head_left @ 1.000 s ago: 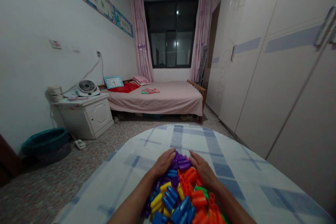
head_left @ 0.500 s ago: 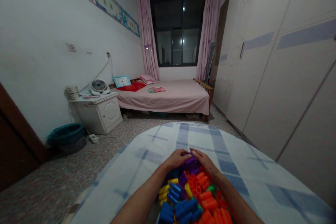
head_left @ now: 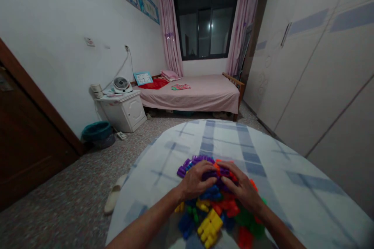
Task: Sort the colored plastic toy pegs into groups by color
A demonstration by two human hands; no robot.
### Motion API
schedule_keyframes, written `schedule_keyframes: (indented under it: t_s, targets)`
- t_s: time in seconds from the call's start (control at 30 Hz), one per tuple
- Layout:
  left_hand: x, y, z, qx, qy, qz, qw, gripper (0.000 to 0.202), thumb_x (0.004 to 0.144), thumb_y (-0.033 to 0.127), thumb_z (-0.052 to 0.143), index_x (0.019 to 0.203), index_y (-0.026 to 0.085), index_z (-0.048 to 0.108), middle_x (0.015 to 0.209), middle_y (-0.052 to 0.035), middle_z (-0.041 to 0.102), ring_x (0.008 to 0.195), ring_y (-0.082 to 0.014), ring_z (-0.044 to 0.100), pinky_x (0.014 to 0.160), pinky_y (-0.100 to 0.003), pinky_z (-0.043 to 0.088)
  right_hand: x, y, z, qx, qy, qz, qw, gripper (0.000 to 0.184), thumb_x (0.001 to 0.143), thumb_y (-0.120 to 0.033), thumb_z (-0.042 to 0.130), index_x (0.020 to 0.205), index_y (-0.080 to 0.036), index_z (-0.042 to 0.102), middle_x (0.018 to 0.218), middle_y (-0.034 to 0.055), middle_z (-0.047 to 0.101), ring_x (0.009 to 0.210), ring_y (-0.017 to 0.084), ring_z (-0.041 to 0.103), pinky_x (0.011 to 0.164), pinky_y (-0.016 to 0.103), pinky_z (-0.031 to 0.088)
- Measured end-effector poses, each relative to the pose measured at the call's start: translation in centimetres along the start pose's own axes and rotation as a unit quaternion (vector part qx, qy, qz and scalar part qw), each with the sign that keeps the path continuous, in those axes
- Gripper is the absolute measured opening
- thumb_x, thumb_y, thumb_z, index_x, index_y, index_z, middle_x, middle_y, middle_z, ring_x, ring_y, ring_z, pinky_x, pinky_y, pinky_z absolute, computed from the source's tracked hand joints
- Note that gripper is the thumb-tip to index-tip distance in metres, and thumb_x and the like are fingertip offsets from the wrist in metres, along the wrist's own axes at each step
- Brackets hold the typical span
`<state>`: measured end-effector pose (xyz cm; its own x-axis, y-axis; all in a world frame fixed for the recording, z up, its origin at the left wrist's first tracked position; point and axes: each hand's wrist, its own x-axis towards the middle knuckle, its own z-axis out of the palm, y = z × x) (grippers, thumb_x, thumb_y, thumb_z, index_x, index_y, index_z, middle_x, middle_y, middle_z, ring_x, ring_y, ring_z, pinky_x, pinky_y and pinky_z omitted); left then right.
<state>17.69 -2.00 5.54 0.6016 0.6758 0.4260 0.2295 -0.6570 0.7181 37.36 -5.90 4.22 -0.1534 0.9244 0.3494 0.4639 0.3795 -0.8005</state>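
Note:
A loose pile of plastic building blocks lies on the cloth-covered table in front of me, in purple, blue, yellow, red, orange and green. My left hand [head_left: 199, 179] curls over the upper left of the pile, its fingers bent around purple building blocks [head_left: 224, 173]. From the other side my right hand [head_left: 242, 187] closes on the same cluster, thumb and fingers bent. Both hands' fingertips nearly meet there. Below the hands lie a yellow block [head_left: 210, 227] and blue blocks [head_left: 187, 225]. More purple blocks [head_left: 182, 169] stick out beyond my left hand.
A blue-and-white checked tablecloth [head_left: 163, 159] covers the rounded table. Past it stand a bed [head_left: 198, 93], a white cabinet [head_left: 128, 111] with a fan [head_left: 122, 84], and a teal bin [head_left: 97, 130]. A wardrobe [head_left: 309, 85] lines the right; a slipper [head_left: 112, 199] lies on the floor.
The blocks, packed together before, now lie spread loosely over the table. My hands have drawn back from the far edge, wider apart at the wrists. The view has tilted down.

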Motion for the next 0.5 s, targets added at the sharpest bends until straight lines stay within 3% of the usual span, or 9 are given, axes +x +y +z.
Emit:
schedule_keyframes:
  t_s: [0.07, 0.13, 0.23, 0.3, 0.4, 0.5]
  targets:
    - [-1.5, 0.8, 0.1, 0.007, 0.015, -0.009, 1.000, 0.023, 0.083, 0.030, 0.055, 0.100, 0.020, 0.067, 0.109, -0.0076, 0.063, 0.107, -0.0192, 0.055, 0.098, -0.035, 0.043, -1.6, -1.0, 0.2, -0.032, -0.008, -0.029, 0.999, 0.035, 0.083, -0.037, 0.054, 0.114, -0.024, 0.061, 0.126, 0.0077, 0.056, 0.122, 0.024, 0.046, 0.107, 0.046, 0.033]
    - [-3.1, 0.9, 0.1, 0.024, 0.064, -0.037, 0.997, 0.024, 0.087, 0.033, 0.050, 0.098, 0.021, 0.067, 0.111, -0.0075, 0.062, 0.110, -0.0200, 0.054, 0.100, -0.038, 0.042, -2.9, -1.4, 0.2, -0.054, 0.004, -0.042, 0.998, 0.035, 0.084, -0.037, 0.052, 0.116, -0.025, 0.060, 0.129, 0.0070, 0.054, 0.125, 0.024, 0.044, 0.108, 0.047, 0.031]
    - [-5.9, -0.5, -0.3, 0.088, 0.185, -0.111, 0.972, 0.032, 0.090, 0.034, 0.040, 0.107, 0.021, 0.064, 0.122, -0.0083, 0.057, 0.118, -0.0207, 0.049, 0.104, -0.041, 0.038, -4.8, -0.3, -0.6, -0.097, 0.109, 0.002, 0.989, 0.040, 0.088, -0.041, 0.042, 0.122, -0.024, 0.056, 0.131, 0.0079, 0.052, 0.125, 0.023, 0.043, 0.108, 0.046, 0.030]
    - [-7.8, -2.4, -0.6, 0.143, 0.236, -0.167, 0.946, 0.036, 0.091, 0.036, 0.037, 0.113, 0.020, 0.060, 0.128, -0.0089, 0.053, 0.125, -0.0218, 0.044, 0.108, -0.043, 0.033, -6.0, 1.5, -1.2, -0.146, 0.205, 0.071, 0.965, 0.045, 0.089, -0.045, 0.036, 0.122, -0.020, 0.054, 0.128, 0.0108, 0.053, 0.121, 0.024, 0.045, 0.106, 0.048, 0.031]
    - [-9.8, -5.2, -0.5, 0.179, 0.226, -0.210, 0.934, 0.036, 0.089, 0.037, 0.039, 0.114, 0.019, 0.059, 0.131, -0.0095, 0.053, 0.131, -0.0247, 0.037, 0.112, -0.047, 0.025, -7.4, 4.2, -1.6, -0.219, 0.275, 0.154, 0.923, 0.048, 0.087, -0.048, 0.032, 0.119, -0.020, 0.056, 0.120, 0.0122, 0.058, 0.116, 0.028, 0.048, 0.101, 0.052, 0.035]
    - [-9.7, -5.6, 0.8, 0.150, 0.210, -0.254, 0.932, 0.044, 0.089, 0.040, 0.037, 0.124, 0.017, 0.052, 0.138, -0.0112, 0.047, 0.134, -0.0249, 0.034, 0.113, -0.046, 0.022, -7.8, 5.7, -0.7, -0.256, 0.251, 0.153, 0.921, 0.043, 0.085, -0.047, 0.036, 0.113, -0.025, 0.060, 0.115, 0.0103, 0.061, 0.108, 0.028, 0.053, 0.094, 0.048, 0.041]
